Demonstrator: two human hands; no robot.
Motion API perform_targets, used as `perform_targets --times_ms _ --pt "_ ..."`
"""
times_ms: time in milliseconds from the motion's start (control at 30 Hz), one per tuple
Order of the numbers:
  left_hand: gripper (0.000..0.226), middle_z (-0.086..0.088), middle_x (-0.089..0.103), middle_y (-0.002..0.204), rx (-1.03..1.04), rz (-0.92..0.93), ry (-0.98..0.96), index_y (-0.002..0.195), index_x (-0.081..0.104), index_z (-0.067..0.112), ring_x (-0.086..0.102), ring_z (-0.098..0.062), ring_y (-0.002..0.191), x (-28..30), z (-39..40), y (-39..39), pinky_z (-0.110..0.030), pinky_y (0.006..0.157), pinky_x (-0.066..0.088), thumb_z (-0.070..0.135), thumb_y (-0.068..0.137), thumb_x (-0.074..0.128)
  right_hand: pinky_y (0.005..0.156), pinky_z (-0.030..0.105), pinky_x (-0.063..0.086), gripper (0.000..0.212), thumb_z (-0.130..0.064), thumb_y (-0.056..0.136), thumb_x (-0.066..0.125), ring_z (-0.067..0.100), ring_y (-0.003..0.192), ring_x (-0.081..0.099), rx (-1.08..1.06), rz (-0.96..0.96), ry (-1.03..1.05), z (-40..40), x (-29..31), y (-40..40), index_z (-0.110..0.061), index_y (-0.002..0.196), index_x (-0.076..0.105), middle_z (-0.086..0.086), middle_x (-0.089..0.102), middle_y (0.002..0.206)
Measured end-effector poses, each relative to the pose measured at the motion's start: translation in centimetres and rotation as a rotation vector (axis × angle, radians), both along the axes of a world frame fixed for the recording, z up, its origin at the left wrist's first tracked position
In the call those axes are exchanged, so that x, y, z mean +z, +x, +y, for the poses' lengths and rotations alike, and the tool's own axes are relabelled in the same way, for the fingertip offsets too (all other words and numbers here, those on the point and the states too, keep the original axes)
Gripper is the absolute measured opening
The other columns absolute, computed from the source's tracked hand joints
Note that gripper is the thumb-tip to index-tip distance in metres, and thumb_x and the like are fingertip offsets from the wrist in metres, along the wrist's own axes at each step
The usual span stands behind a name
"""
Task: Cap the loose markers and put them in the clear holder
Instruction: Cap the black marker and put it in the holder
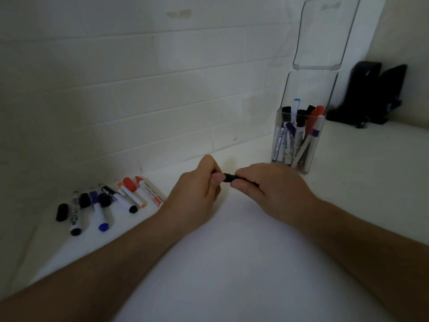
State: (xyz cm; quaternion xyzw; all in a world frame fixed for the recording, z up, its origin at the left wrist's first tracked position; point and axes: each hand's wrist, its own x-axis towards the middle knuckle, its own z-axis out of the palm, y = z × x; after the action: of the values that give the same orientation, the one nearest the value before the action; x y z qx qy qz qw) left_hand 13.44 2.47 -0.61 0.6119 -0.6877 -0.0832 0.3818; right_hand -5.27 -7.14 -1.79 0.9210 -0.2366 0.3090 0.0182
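A black marker runs between my two hands above the white surface. My left hand pinches its left end, where the cap may be, though fingers hide that part. My right hand grips the barrel on the right. The clear holder stands to the right behind my hands, with several capped markers upright inside it. On the left lie several loose markers and separate caps, among them a black cap and an orange cap.
A white tiled wall rises behind the surface. A tall clear back panel extends above the holder. A dark object sits on the ledge at the far right.
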Motion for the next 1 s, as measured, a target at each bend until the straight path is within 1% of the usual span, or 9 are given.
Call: perform_targets --times_ms 167,267,333,400,567,700,833,933,1000 --pt "0.015 0.006 0.064 0.071 -0.051 -0.002 0.041 0.097 0.049 0.024 0.056 -0.01 0.061 -0.4 -0.2 -0.2 -0.033 0.061 0.044 0.038 0.101 0.047 0.059 0.037 0.052 0.051 -0.062 0.101 0.03 0.02 0.07 0.064 -0.028 0.05 -0.147 0.1 1.0 -0.3 -0.031 0.126 0.061 -0.007 0.069 0.083" --pt "0.019 0.007 0.066 0.075 -0.043 0.047 0.031 0.106 0.049 0.029 0.06 -0.007 0.065 -0.5 -0.4 -0.2 -0.024 0.059 0.043 0.046 0.098 0.045 0.062 0.041 0.05 0.047 -0.056 0.103 0.028 0.022 0.07 0.057 -0.032 0.086 -0.187 0.4 1.7 0.0 -0.029 0.121 0.062 -0.005 0.065 0.079" --pt "0.026 0.008 0.067 0.079 -0.047 0.1 0.014 0.119 0.043 0.036 0.061 -0.004 0.069 -0.5 -0.3 -0.1 -0.019 0.06 0.043 0.05 0.098 0.041 0.069 0.042 0.048 0.031 -0.047 0.103 0.035 0.016 0.074 0.05 -0.065 0.009 -0.061 0.2 3.4 -0.3 -0.033 0.108 0.062 -0.009 0.06 0.079" --pt "0.024 0.011 0.064 0.083 -0.071 0.024 0.0 0.122 0.045 0.039 0.058 -0.004 0.073 -0.8 -0.5 0.0 -0.02 0.068 0.045 0.046 0.099 0.046 0.075 0.038 0.045 0.017 -0.04 0.101 0.047 0.014 0.08 0.049 -0.088 -0.181 0.06 -0.6 6.0 -1.2 -0.039 0.102 0.064 -0.008 0.055 0.083" --pt "0.016 0.018 0.056 0.1 -0.178 -0.362 -0.076 0.108 0.063 0.036 0.051 -0.005 0.094 -2.0 -0.6 -0.3 -0.027 0.085 0.047 0.042 0.096 0.055 0.078 0.008 0.039 0.025 -0.026 0.097 0.064 0.0 0.082 0.052 -0.209 -0.508 0.054 -2.2 14.1 -4.5 -0.024 0.121 0.071 -0.005 0.056 0.099" --pt "0.017 0.02 0.054 0.102 -0.175 -0.345 -0.061 0.104 0.065 0.038 0.047 -0.003 0.096 -2.0 -0.8 -0.2 -0.026 0.087 0.045 0.046 0.096 0.052 0.084 0.029 0.05 0.027 -0.029 0.102 0.057 0.014 0.088 0.058 -0.415 -0.422 0.114 -4.9 15.1 -6.0 -0.018 0.124 0.067 -0.002 0.062 0.104" --pt "0.019 0.021 0.054 0.101 -0.18 -0.369 -0.063 0.103 0.066 0.038 0.046 -0.001 0.095 -2.0 -0.9 -0.3 -0.024 0.086 0.044 0.046 0.096 0.051 0.061 0.023 0.053 0.042 -0.027 0.102 0.058 0.01 0.072 0.065 -0.421 -0.293 0.246 -6.0 12.3 -6.4 -0.03 0.142 0.044 -0.004 0.066 0.106" --pt "0.019 0.019 0.056 0.102 -0.184 -0.389 -0.073 0.104 0.065 0.038 0.047 -0.003 0.095 -2.0 -0.8 -0.4 -0.026 0.086 0.045 0.044 0.097 0.049 0.065 0.038 0.053 0.042 -0.028 0.103 0.052 0.021 0.081 0.06 -0.502 -0.133 0.053 -6.6 10.4 -6.2 -0.037 0.14 0.035 0.004 0.066 0.099" --pt "0.02 0.016 0.057 0.102 -0.185 -0.431 -0.084 0.105 0.065 0.036 0.048 -0.006 0.095 -2.1 -0.7 -0.5 -0.027 0.085 0.045 0.042 0.098 0.048 0.062 0.036 0.046 0.031 -0.031 0.104 0.045 0.024 0.083 0.052 -0.624 -0.058 -0.114 -6.4 9.9 -5.8 -0.03 0.135 0.042 0.009 0.063 0.09"
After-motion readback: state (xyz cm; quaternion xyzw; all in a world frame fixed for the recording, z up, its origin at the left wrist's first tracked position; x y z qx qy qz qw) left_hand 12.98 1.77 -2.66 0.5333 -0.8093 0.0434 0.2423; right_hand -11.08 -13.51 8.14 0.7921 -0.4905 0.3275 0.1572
